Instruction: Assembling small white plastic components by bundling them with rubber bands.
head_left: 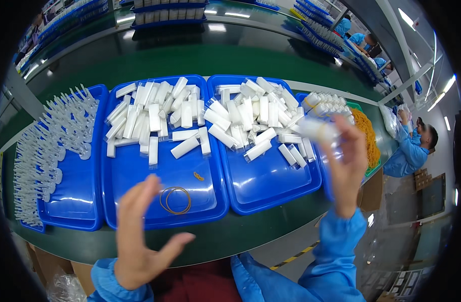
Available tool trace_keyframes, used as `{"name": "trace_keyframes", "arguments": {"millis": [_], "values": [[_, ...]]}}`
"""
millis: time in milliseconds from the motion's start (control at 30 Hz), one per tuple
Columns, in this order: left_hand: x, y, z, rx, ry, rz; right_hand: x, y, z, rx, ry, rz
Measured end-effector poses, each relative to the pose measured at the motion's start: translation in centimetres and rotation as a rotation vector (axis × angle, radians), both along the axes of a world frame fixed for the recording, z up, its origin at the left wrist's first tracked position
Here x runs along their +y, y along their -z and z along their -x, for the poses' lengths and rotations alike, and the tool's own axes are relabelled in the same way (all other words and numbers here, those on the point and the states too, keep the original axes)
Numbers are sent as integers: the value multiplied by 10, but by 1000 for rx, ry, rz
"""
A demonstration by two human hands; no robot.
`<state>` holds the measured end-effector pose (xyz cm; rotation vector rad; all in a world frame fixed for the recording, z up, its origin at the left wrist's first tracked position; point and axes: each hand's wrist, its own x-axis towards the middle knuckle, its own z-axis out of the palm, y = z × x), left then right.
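White bundle (316, 130), badly motion-blurred, is in the right hand (348, 166), over the right side of the worktop (240, 236), above the gap region between the third and fourth trays; a yellowish band seems to circle it, details not readable. Right thumb and fingers closed on it, exact contact smeared. Left hand (135, 244) holds nothing: thumb spread well away from the fingers, over the near rim of the second tray (210, 196), part of which it covers. In that tray, near the near rim: two overlapping rubber bands (176, 200) and, just beyond, a small twisted band (198, 176). White packets in clear sleeves (155, 116) heap toward its far rim, lower ones hidden; a like heap fills the far part of the third tray (270, 189). Fourth tray (327, 176) largely masked by the right hand; banded white bundles (326, 103) show at its far end. Right of it, toward the worktop's right end, a green tray (357, 106) of tangled rubber bands (366, 136), partly behind the hand. At the worktop's left end, clear pointed pieces (54, 146) crowd the first tray (74, 206), too dense to count. Stacked trays (170, 14) beyond the far edge are cut off above.
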<state>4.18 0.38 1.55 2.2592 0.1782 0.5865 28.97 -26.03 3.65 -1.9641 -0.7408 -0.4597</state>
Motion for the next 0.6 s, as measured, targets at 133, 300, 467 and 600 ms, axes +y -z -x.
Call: {"name": "trace_keyframes", "arguments": {"millis": [133, 300, 467, 600], "values": [[26, -2, 23, 0, -239, 21, -89, 20, -115, -136, 421, 335], [45, 1, 25, -21, -350, -69, -111, 66, -176, -191, 539, 388], [72, 6, 52, 14, -489, -188, -113, 89, -178, -631, 653, 601], [96, 15, 72, 25, -552, -229, -130, 78, -181, -555, 570, 610]]}}
